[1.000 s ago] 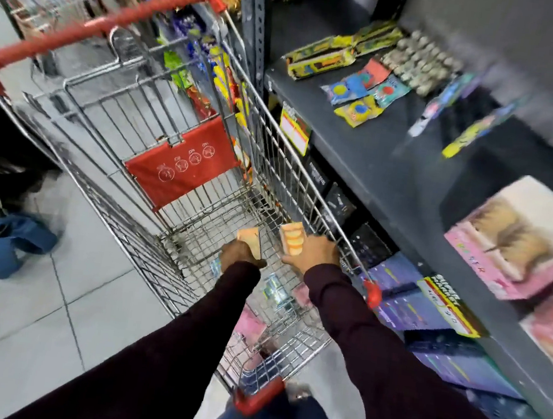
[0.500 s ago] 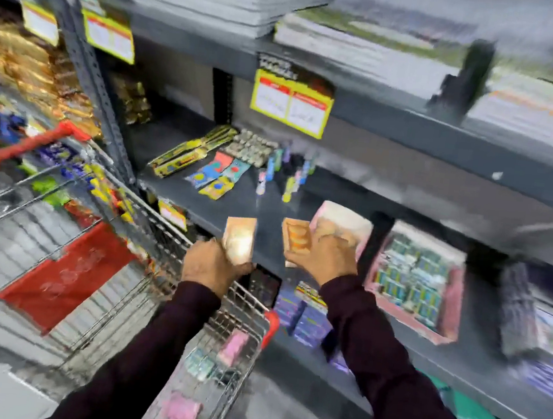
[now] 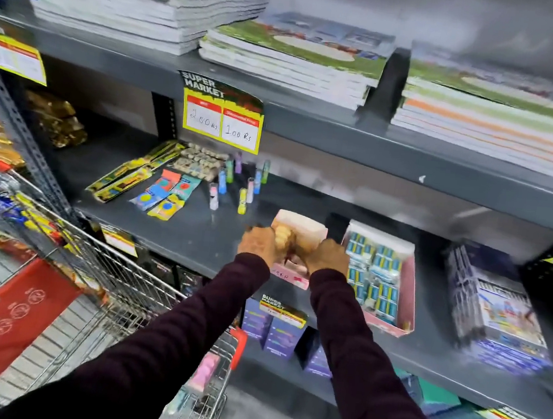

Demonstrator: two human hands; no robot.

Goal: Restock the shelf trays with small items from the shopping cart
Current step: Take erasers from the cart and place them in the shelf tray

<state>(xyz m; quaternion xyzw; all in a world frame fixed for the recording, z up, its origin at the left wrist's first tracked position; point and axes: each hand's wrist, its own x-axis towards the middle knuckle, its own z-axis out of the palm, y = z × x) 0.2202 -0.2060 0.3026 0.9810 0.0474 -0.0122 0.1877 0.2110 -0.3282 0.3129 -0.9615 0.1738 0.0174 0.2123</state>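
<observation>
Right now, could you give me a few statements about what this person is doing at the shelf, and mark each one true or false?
1. Both hands, the left hand and the right hand, are over the pink tray. True.
2. The shopping cart stands to the person's right. False: it is on the left.
3. The neighbouring tray holds blue-and-white packets. True.
4. The top shelf is bare. False: stacks of notebooks lie there.

At frame centre, both hands [image 3: 261, 243] [image 3: 330, 255] sit over a tray [image 3: 301, 224] on the middle shelf [image 3: 196, 234]. A second tray [image 3: 408, 293] lies just right of it; the shopping cart [image 3: 141, 294] stands lower left; stacked books [image 3: 146, 5] fill the shelf above.
</observation>
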